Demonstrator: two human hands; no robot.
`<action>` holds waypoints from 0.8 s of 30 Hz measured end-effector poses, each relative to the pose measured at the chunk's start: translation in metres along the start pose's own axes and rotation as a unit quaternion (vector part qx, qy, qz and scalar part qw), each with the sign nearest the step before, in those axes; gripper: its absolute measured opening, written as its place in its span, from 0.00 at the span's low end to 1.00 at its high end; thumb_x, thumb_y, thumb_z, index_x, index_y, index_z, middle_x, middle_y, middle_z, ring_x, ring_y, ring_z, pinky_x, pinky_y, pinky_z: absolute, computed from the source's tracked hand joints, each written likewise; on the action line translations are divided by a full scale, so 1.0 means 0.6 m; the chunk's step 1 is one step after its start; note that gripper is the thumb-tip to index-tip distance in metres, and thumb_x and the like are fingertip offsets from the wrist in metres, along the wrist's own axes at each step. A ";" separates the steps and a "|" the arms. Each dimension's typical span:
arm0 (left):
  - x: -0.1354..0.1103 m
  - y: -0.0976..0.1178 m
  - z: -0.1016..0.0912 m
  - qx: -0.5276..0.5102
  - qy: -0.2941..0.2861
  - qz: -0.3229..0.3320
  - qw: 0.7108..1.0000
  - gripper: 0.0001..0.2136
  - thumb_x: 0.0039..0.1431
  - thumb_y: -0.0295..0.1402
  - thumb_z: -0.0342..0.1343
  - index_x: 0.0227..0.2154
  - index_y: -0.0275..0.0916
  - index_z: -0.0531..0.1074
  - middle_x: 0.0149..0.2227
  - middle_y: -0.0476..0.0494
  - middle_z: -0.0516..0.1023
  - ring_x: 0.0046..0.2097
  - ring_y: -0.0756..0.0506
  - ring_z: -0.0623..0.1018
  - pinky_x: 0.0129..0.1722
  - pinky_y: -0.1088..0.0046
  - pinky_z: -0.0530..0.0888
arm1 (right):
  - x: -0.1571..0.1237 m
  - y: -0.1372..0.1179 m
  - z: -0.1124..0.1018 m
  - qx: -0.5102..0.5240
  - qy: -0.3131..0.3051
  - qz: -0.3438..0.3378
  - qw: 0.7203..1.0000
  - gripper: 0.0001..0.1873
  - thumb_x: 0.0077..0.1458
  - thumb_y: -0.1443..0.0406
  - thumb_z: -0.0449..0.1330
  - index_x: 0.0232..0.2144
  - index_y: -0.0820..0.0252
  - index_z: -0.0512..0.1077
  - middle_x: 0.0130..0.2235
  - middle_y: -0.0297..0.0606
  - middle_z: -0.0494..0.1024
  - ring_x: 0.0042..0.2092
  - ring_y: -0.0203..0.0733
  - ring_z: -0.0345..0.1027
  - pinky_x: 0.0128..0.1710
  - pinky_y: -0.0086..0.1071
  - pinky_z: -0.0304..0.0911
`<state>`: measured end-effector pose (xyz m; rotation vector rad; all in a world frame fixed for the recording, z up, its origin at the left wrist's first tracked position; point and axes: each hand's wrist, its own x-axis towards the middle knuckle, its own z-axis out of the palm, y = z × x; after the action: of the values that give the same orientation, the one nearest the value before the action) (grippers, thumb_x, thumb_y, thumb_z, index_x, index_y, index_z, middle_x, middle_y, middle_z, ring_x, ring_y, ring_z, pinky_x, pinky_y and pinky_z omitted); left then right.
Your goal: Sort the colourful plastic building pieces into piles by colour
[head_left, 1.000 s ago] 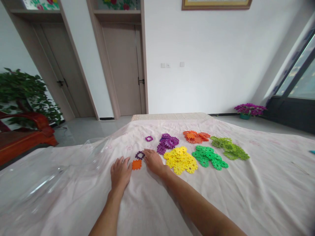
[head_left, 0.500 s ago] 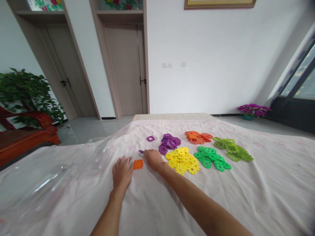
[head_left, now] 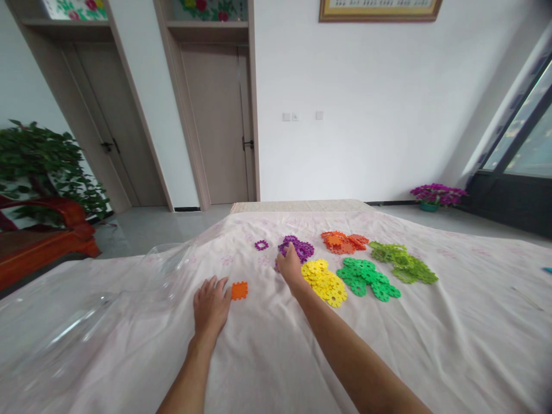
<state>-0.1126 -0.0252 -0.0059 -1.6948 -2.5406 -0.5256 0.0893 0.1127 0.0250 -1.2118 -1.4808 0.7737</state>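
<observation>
Flat on the bedspread, my left hand [head_left: 211, 307] lies open with its fingers spread, the fingertips beside a square orange building piece [head_left: 240, 290] with notched edges. My right hand [head_left: 290, 267] is over the near left side of a heap of purple pieces [head_left: 302, 248]. Its thumb and fingers are closed together there, and whatever is between them is hidden. A lone purple ring-like piece [head_left: 261, 245] lies left of that heap. Just right of my right wrist is a pile of yellow round pieces [head_left: 324, 282].
Further right are piles of green [head_left: 368, 277], orange-red [head_left: 344, 242] and light green pieces [head_left: 403, 262]. A clear plastic container [head_left: 86, 322] covers the left side of the bedspread [head_left: 267, 356]. A thin stick-like object [head_left: 528, 299] lies at far right.
My right hand has moved right, from beside the orange square with a purple piece in its fingers, to the purple heap. My left hand has stayed in place. The view has shifted slightly.
</observation>
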 end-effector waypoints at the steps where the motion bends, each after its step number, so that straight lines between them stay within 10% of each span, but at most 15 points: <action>1: 0.000 0.000 -0.001 0.000 0.000 0.000 1.000 0.22 0.68 0.42 0.44 0.60 0.46 0.71 0.67 0.39 0.66 0.68 0.37 0.61 0.66 0.56 0.56 | -0.019 0.000 0.002 -0.042 0.006 -0.009 0.999 0.23 0.57 0.67 0.55 0.56 0.62 0.66 0.50 0.51 0.75 0.46 0.47 0.73 0.44 0.39 0.70; 8: -0.002 -0.001 -0.001 0.009 0.005 0.010 1.000 0.22 0.68 0.41 0.44 0.60 0.45 0.70 0.66 0.38 0.66 0.67 0.37 0.63 0.64 0.56 0.58 | -0.130 -0.036 0.030 -0.292 -0.255 -0.185 0.903 0.23 0.58 0.56 0.64 0.54 0.55 0.72 0.49 0.42 0.79 0.52 0.50 0.68 0.51 0.38 0.63; 16: -0.001 -0.006 0.006 0.016 0.020 0.023 0.999 0.22 0.70 0.42 0.40 0.59 0.45 0.71 0.65 0.39 0.68 0.66 0.38 0.64 0.64 0.57 0.58 | -0.135 -0.054 0.044 -0.406 -0.301 -0.305 0.807 0.13 0.65 0.59 0.58 0.41 0.61 0.77 0.43 0.48 0.81 0.48 0.49 0.71 0.47 0.37 0.63; 19: -0.002 -0.006 0.006 0.012 0.020 0.020 1.000 0.23 0.71 0.41 0.38 0.59 0.45 0.72 0.65 0.40 0.68 0.67 0.39 0.64 0.65 0.58 0.58 | -0.132 -0.054 0.030 -0.395 -0.290 -0.261 0.832 0.14 0.67 0.59 0.54 0.38 0.60 0.77 0.39 0.45 0.82 0.42 0.46 0.74 0.43 0.34 0.63; 24: -0.004 -0.003 0.002 0.014 0.007 0.013 1.000 0.23 0.70 0.41 0.39 0.60 0.45 0.71 0.66 0.40 0.67 0.68 0.38 0.63 0.65 0.57 0.58 | -0.095 -0.041 -0.038 -0.226 -0.187 -0.086 0.952 0.17 0.67 0.62 0.51 0.28 0.58 0.74 0.33 0.37 0.82 0.32 0.37 0.73 0.33 0.28 0.60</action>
<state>-0.1129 -0.0272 -0.0080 -1.7076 -2.4999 -0.4953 0.1023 0.0485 0.0358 -1.2899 -2.1328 0.5802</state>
